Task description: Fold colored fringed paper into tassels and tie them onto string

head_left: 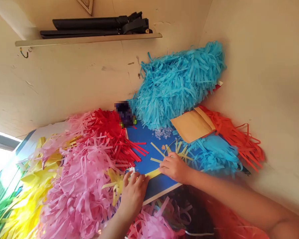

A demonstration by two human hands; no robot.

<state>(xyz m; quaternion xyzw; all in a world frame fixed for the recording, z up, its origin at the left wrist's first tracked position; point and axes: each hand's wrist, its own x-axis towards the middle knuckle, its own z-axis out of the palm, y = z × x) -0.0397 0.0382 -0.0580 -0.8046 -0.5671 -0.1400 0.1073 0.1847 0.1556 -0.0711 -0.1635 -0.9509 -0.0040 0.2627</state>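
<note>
Pink paper fringe point(151, 225) lies nearest my feed, with both hands on a yellow paper strip point(151, 173) across a blue board point(159, 187).

My left hand point(133, 196) curls over the strip's near end, though I cannot tell whether it pinches. My right hand point(174, 167) rests with fingers loosely spread, pressing the far end beside fanned yellow strips point(179, 151). Red fringe point(109, 139) lies left of the board, and turquoise fringe point(176, 86) heaps at the far side.
</note>
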